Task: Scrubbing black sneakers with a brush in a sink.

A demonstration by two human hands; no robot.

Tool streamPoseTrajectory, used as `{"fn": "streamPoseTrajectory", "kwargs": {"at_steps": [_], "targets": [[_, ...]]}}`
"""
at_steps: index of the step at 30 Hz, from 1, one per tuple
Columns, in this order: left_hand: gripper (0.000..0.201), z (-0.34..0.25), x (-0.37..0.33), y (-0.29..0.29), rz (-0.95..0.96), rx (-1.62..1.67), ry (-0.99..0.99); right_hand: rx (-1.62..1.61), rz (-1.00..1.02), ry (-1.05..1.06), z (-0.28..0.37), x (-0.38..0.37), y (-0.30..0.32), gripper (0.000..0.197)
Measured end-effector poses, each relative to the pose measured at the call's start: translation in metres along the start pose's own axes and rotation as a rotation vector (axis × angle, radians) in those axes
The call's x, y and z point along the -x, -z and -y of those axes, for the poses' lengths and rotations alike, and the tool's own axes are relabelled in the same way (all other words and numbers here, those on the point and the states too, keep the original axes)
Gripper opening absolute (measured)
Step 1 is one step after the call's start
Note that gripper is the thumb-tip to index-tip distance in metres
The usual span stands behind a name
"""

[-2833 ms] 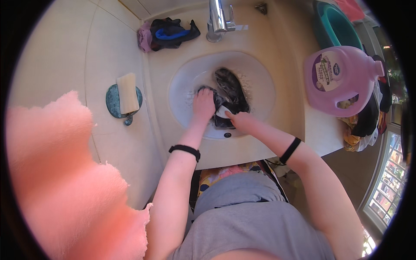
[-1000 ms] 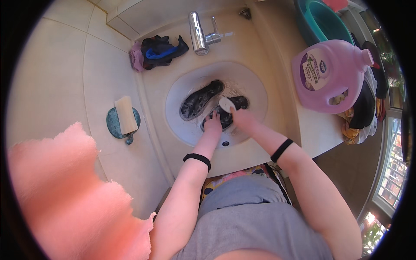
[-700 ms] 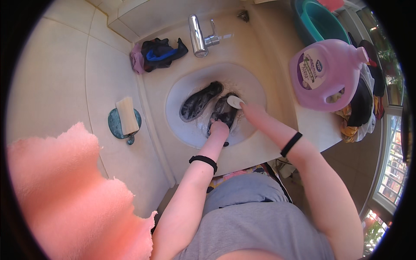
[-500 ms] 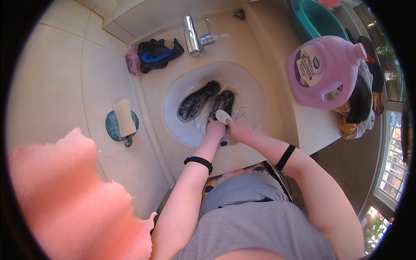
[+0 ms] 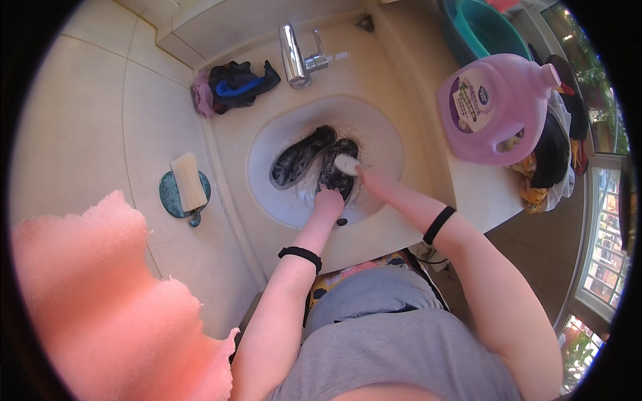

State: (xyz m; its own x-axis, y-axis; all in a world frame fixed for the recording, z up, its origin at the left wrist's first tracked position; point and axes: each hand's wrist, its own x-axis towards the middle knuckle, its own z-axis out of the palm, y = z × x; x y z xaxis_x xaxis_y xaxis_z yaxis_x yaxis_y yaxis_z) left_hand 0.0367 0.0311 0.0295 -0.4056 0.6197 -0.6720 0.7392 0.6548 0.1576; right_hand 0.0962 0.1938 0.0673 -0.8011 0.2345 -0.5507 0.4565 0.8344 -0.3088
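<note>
Two black shoes lie side by side in a white oval washbasin [image 5: 388, 137], with white suds on them and around them. My left hand [image 5: 329, 201] is closed on the near end of the right-hand shoe [image 5: 330, 175], pressing it against the basin. In my right hand [image 5: 376, 182] is a white brush [image 5: 347, 164], its head over the middle of that same shoe; its bristle side is hidden. The left-hand shoe [image 5: 302, 158] rests tilted against the basin's left side, touched by neither hand.
A chrome faucet [image 5: 294, 57] stands behind the basin, with dark bunched cloth [image 5: 244, 87] left of it. A bar of soap [image 5: 188, 180] sits on a green dish [image 5: 172, 198]. At right are a purple detergent jug [image 5: 495, 110], a teal tub [image 5: 491, 30] and piled clothes [image 5: 554, 150].
My right hand has moved right and away from my left, taking the brush farther up the shoe. My left hand keeps its place at the shoe's near end.
</note>
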Motion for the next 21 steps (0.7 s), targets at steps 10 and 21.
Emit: {"fn": "streamPoseTrajectory", "kwargs": {"at_steps": [10,21], "targets": [[0.029,0.017,0.0,0.01,0.167,-0.071,-0.094,-0.002,-0.034,0.008,0.018,0.016,-0.018,0.031],[0.044,0.05,0.0,0.041,-0.348,0.187,0.057,-0.022,-0.126,-0.011,-0.002,0.008,-0.004,0.028]]}}
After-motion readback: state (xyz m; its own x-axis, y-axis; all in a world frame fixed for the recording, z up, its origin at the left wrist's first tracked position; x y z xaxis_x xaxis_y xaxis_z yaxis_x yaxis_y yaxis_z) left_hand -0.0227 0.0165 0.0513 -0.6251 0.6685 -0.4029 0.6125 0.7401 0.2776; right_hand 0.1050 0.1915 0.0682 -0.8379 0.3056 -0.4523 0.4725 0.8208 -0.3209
